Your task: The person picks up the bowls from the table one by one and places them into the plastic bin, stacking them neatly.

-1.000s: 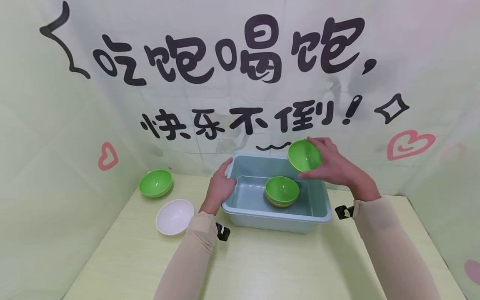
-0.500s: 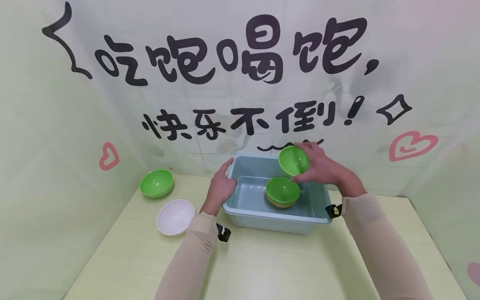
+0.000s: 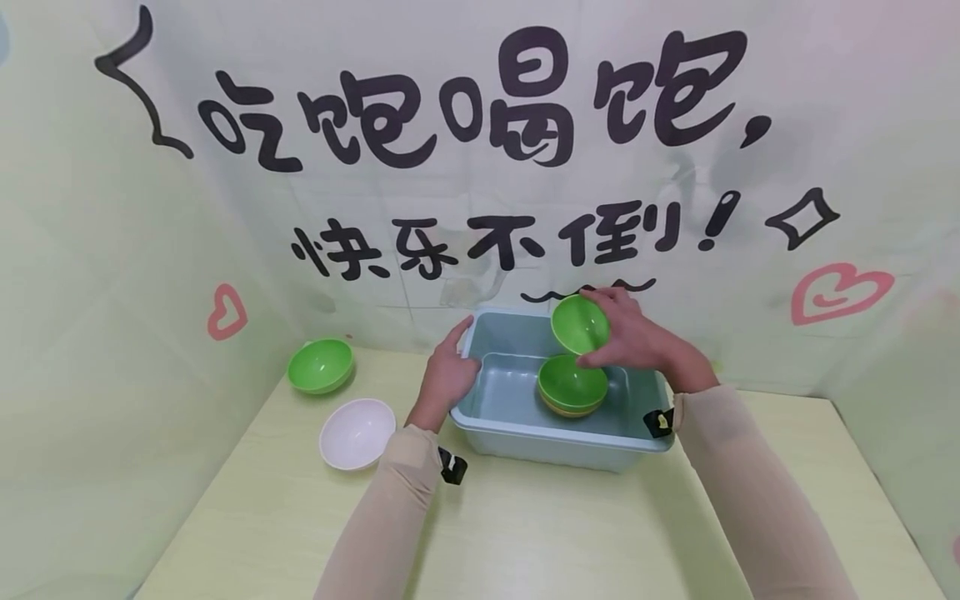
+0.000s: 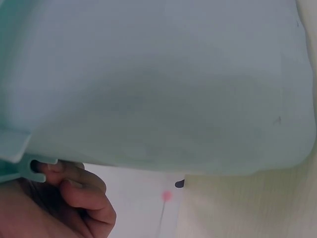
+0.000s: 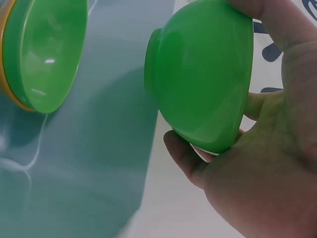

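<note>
My right hand [image 3: 633,335] holds a green bowl [image 3: 576,325] by its rim, tilted, above the light blue plastic basin [image 3: 555,443]. The right wrist view shows the thumb and fingers spread round the bowl's rim, with its foot turned toward the basin. Inside the basin stands another green bowl [image 3: 572,382], nested on a yellow-orange bowl [image 5: 7,82]. My left hand [image 3: 447,377] grips the left end of the basin's rim. In the left wrist view, curled fingers [image 4: 89,198] show under the rim, beside the basin's outer wall [image 4: 163,99].
On the pale wooden table [image 3: 540,533], a green bowl [image 3: 321,367] stands at the back left. Nearer, a white bowl [image 3: 357,435] lies close to the left forearm. A printed cloth [image 3: 420,283] hangs behind the basin and along both sides.
My right hand has moved left and slightly down with the green bowl, from the basin's right end to just above the nested bowls. The left hand keeps its place on the rim.
</note>
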Available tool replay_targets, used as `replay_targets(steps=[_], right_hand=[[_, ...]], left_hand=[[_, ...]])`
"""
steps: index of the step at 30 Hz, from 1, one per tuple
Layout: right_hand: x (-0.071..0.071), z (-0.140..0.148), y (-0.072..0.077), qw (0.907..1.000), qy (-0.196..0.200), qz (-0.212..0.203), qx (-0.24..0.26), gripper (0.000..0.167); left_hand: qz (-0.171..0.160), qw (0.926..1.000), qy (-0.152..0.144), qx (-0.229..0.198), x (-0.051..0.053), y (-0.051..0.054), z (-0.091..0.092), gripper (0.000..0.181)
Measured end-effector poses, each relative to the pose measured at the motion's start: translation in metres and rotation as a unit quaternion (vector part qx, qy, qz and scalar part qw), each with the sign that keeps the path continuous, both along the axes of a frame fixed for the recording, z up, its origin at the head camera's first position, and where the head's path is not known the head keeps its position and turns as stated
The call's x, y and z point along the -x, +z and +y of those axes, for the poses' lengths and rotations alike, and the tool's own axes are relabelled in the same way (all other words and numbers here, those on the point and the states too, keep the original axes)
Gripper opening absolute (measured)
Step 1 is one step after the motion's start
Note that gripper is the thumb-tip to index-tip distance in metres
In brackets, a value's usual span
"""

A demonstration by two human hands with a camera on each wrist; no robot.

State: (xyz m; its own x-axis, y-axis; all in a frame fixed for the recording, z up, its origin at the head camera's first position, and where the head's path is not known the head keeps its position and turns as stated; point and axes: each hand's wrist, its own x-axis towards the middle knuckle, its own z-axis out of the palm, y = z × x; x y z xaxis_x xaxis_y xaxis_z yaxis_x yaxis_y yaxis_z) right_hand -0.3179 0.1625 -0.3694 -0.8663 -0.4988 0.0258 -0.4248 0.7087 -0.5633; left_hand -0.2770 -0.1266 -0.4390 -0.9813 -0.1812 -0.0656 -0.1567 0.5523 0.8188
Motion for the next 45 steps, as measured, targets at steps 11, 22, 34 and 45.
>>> replay_targets(steps=[11, 22, 34, 45], right_hand=[[0.002, -0.003, -0.006, 1.0, 0.004, 0.007, -0.003, 0.107], [0.005, -0.008, -0.017, 0.9998, -0.001, -0.017, -0.014, 0.113], [0.001, -0.012, -0.02, 0.9993, -0.005, -0.025, -0.028, 0.115], [0.003, -0.014, -0.027, 0.9988, 0.004, -0.034, -0.037, 0.115]], left_hand=[[0.002, 1.0, -0.002, -0.003, 0.001, -0.003, 0.005, 0.075], [0.004, 1.0, 0.003, 0.001, 0.0, 0.001, 0.005, 0.074], [0.003, 1.0, 0.002, 0.004, 0.0, 0.001, 0.002, 0.074], [0.002, 1.0, 0.003, 0.001, 0.001, 0.0, 0.0, 0.074]])
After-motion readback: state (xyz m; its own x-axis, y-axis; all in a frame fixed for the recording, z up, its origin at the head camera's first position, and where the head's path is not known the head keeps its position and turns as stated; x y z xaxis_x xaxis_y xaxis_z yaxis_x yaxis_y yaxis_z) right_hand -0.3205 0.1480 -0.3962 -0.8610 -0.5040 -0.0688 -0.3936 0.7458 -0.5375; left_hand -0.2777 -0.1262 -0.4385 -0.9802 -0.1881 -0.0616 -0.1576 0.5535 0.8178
